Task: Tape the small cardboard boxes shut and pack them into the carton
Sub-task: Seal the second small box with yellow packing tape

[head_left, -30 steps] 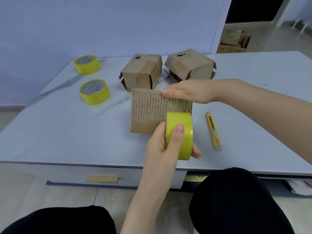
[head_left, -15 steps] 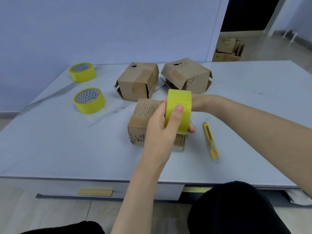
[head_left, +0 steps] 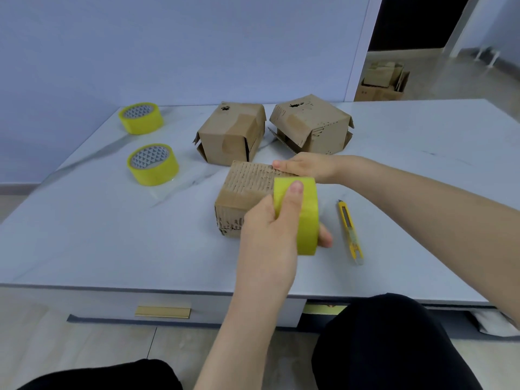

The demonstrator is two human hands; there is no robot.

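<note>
A small worn cardboard box (head_left: 247, 184) sits mid-table, its top ribbed where the paper is torn off. My left hand (head_left: 270, 237) grips a yellow tape roll (head_left: 306, 218) upright against the box's near right side, thumb on the roll's rim. My right hand (head_left: 304, 167) lies on the far right edge of the box top, fingers stretched along it. Behind stand two more small boxes, one with loose flaps on the left (head_left: 233, 133) and one tilted on the right (head_left: 312, 125).
Two spare yellow tape rolls (head_left: 152, 164) (head_left: 140, 118) lie at the table's left. A yellow utility knife (head_left: 350, 232) lies right of the box. A carton with cardboard (head_left: 381, 81) stands on the floor beyond the doorway. My knees are below the table's (head_left: 98, 235) front edge.
The tape roll came up from below the box's front to its top, then dropped back a little toward me. My right hand stayed on the box top's far edge.
</note>
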